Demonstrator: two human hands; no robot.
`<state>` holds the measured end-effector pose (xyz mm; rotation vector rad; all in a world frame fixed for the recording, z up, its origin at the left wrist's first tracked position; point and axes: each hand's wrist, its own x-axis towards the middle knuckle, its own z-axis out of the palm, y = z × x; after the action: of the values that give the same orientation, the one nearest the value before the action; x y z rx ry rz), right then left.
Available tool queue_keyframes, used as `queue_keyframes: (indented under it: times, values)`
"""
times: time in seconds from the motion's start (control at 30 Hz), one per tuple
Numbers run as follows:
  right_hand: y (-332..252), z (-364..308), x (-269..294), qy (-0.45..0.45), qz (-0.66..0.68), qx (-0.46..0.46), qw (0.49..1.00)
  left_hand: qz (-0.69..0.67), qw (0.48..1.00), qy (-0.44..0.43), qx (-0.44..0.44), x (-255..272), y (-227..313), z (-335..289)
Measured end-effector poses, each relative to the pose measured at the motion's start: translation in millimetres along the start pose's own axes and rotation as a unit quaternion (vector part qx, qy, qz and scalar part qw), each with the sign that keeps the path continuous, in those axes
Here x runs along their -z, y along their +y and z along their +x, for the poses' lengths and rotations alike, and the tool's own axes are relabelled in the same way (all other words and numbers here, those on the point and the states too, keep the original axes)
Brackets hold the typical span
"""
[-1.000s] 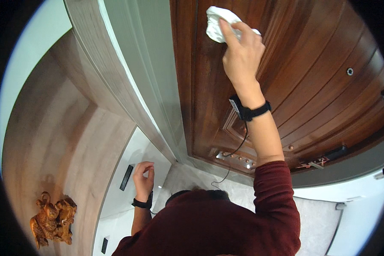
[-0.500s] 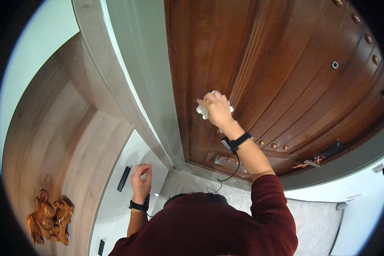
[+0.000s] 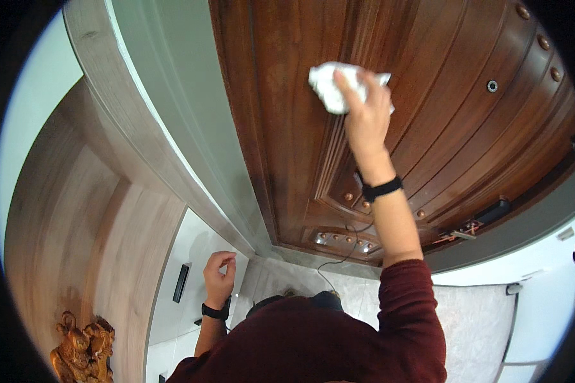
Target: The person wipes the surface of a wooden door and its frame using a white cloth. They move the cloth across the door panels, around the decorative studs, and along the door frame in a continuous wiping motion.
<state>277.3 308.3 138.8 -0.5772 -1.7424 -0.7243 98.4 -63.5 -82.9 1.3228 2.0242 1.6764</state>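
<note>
Right hand (image 3: 367, 124) presses a crumpled white cloth (image 3: 331, 86) flat against the dark wooden door (image 3: 441, 57), upper middle panel — fingers closed over it. Left hand (image 3: 218, 277) hangs loosely curled, holding nothing. Wiping looks midway — lower panels likely remain.

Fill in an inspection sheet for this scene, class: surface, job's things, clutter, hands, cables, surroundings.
Surface: dark wooden door, panelled, with round studs.
Job's things: crumpled white cloth pressed on the door.
Clutter: nothing seen.
Hands: right hand grips the cloth; left hand loosely curled, empty, low beside the body.
Cables: thin dark wire hanging below the right wrist.
Surroundings: pale door frame, wood wall panelling, carved wooden figure.
</note>
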Motion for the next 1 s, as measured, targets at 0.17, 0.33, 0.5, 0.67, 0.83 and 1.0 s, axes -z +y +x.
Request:
queue_keyframes:
  times: [0.17, 0.33, 0.5, 0.67, 0.83, 1.0]
  values:
    - [-31.1, -140.6, 9.7, -0.203, 0.069, -0.047, 0.976, 0.000, 0.999, -0.014, -0.029, -2.2, -3.4, 5.5]
    - [-32.6, -157.9, 38.6, -0.422, 0.206, -0.215, 0.856, 0.000, 0.999, -0.027, -0.020, 2.0, -0.8, 2.7]
    - [38.6, -24.1, 95.8, -0.137, 0.106, -0.097, 0.980, -0.004, 1.000, -0.026, -0.015, 0.3, -2.8, -2.5]
    - [88.6, 120.9, 121.9, 0.164, -0.116, -0.021, 0.979, -0.017, 1.000, -0.016, -0.005, -17.4, 2.9, -9.0]
    - [101.6, 116.4, 91.5, 0.024, -0.213, 0.083, 0.973, -0.021, 0.999, -0.047, -0.007, -40.1, 20.3, -3.0]
    - [96.6, -2.9, 62.1, -0.061, -0.124, 0.080, 0.987, -0.024, 0.996, -0.083, -0.028, -59.2, 40.3, 9.4]
